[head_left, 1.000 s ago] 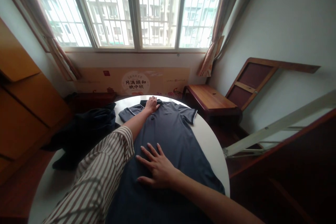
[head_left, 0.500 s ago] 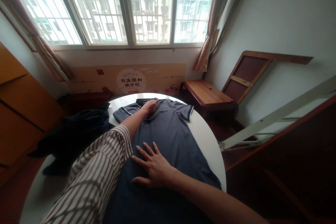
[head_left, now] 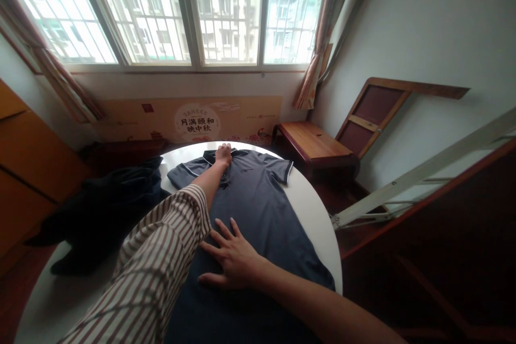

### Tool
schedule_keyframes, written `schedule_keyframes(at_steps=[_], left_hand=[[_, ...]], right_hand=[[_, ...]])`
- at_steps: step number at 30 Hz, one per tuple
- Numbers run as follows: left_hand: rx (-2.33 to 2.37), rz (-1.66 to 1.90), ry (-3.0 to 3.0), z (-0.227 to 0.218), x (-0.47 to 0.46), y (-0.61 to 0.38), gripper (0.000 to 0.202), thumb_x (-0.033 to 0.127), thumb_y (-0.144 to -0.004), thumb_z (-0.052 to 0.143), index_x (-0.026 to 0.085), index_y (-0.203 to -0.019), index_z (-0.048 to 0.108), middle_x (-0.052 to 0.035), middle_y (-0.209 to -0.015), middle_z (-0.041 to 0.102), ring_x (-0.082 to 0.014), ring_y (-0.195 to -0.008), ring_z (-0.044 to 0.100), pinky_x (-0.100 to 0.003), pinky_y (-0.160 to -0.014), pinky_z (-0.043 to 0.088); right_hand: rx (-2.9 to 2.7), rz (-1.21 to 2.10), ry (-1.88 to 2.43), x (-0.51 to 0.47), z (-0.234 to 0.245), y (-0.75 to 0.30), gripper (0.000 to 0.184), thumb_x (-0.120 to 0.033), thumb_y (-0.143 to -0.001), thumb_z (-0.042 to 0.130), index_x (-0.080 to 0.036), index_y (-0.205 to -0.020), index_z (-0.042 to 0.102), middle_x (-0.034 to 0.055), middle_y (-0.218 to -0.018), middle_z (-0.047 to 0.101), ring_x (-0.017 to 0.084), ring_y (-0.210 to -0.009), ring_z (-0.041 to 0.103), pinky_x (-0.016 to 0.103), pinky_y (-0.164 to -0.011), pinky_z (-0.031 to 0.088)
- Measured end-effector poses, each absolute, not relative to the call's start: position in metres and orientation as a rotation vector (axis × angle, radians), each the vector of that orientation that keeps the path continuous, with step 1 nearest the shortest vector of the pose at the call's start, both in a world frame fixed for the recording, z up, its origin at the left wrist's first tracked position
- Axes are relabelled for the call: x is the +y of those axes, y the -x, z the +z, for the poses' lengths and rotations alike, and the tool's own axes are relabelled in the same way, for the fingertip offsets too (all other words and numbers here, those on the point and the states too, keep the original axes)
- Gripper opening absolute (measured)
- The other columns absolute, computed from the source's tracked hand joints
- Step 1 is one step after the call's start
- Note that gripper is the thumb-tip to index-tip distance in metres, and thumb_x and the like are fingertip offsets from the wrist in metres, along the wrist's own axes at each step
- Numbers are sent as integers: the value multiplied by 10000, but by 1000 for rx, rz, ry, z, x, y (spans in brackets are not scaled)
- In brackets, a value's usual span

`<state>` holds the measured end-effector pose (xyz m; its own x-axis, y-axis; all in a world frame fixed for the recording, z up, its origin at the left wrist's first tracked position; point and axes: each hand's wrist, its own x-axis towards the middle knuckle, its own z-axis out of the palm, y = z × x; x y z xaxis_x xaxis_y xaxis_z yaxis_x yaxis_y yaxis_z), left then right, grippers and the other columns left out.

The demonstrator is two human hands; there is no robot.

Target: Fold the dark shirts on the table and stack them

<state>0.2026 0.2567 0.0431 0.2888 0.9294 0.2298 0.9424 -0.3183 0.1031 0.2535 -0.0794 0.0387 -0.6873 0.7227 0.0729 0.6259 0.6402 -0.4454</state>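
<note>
A dark grey polo shirt (head_left: 258,209) lies flat, front up, on a round white table (head_left: 314,209), its collar toward the window. My left hand (head_left: 223,154) reaches far out and rests on the collar; its fingers are bent down onto the fabric, and I cannot tell whether they pinch it. My right hand (head_left: 231,255) lies flat on the shirt's lower middle with its fingers spread. A striped sleeve covers my left upper arm.
A heap of dark clothing (head_left: 105,204) sits on the table's left side. A low wooden bench (head_left: 314,145) stands beyond the table at right, with a wooden frame (head_left: 374,118) leaning on the wall. An orange cabinet (head_left: 28,166) is at left.
My left hand has shifted slightly left along the collar. My right hand stays pressed on the shirt. The view has tilted a little.
</note>
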Motion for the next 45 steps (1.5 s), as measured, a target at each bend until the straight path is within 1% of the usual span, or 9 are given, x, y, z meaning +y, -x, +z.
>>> schedule_keyframes(at_steps=[14, 18, 23, 26, 28, 30, 37, 41, 45], left_hand=[[-1462, -120, 2733, 32, 219, -188, 334, 7, -896, 415, 65, -1148, 627, -205, -1124, 653, -252, -1099, 623, -346, -961, 495], [-1417, -69, 2784, 32, 205, -192, 316, 202, -985, 406, 108, -1190, 628, -188, -1300, 601, -267, -1279, 516, -408, -1102, 378], [-1477, -97, 2773, 17, 168, -203, 567, 452, -1020, 306, 121, -1470, 404, -194, -1574, 319, -340, -1471, 246, -516, -1154, 258], [-1538, -139, 2788, 8, 154, -203, 645, 535, -1007, 259, 162, -1528, 329, -167, -1605, 267, -329, -1486, 216, -500, -1172, 225], [-1557, -174, 2793, 6, 150, -202, 654, 547, -1002, 253, 176, -1535, 328, -147, -1612, 259, -314, -1494, 198, -482, -1184, 206], [-1559, -189, 2788, 6, 149, -202, 653, 540, -1000, 260, 175, -1537, 329, -141, -1614, 257, -310, -1498, 189, -480, -1187, 200], [-1575, -236, 2782, 4, 152, -202, 659, 554, -988, 265, 201, -1540, 330, -114, -1614, 270, -294, -1497, 202, -476, -1187, 207], [-1572, -266, 2780, 1, 152, -203, 677, 568, -982, 257, 191, -1538, 340, -124, -1610, 276, -296, -1493, 214, -473, -1191, 202], [-1584, -272, 2775, 2, 151, -204, 672, 569, -977, 268, 209, -1539, 342, -107, -1609, 286, -300, -1493, 212, -484, -1191, 202]], right_hand=[[-2615, 604, 1102, -78, 38, -254, 789, -737, -910, 376, -282, -1551, 307, 87, -1645, 159, 351, -1511, 46, 639, -1176, -8], [-2636, 588, 1136, -78, 40, -253, 768, -716, -920, 387, -292, -1554, 295, 76, -1649, 141, 342, -1513, 40, 629, -1180, 0], [-2622, 560, 1186, -97, 37, -248, 797, -701, -924, 395, -247, -1567, 268, 119, -1649, 111, 357, -1510, 29, 629, -1177, 25], [-2630, 532, 1128, -99, 40, -253, 692, -614, -943, 444, -198, -1496, 427, 149, -1584, 330, 351, -1463, 262, 549, -1168, 217], [-2573, 501, 1249, -81, 51, -267, 471, -477, -996, 403, -185, -1262, 659, 127, -1323, 638, 279, -1238, 568, 400, -1051, 409], [-2403, 387, 1583, -46, 67, -291, 472, -377, -1033, 315, -172, -1019, 740, 100, -1017, 753, 216, -967, 689, 295, -893, 480], [-2156, 168, 2067, 82, 84, -405, 492, -330, -1022, 347, -149, -1469, 446, 112, -1549, 410, 225, -1424, 364, 348, -1134, 300], [-2069, 195, 2286, 83, 54, -442, 562, -469, -1024, 295, -188, -1498, 409, 128, -1579, 348, 285, -1451, 313, 531, -1147, 237], [-1989, 135, 2383, 92, 44, -446, 609, -524, -1021, 237, -153, -1409, 524, 190, -1486, 472, 338, -1394, 390, 639, -1134, 125]])
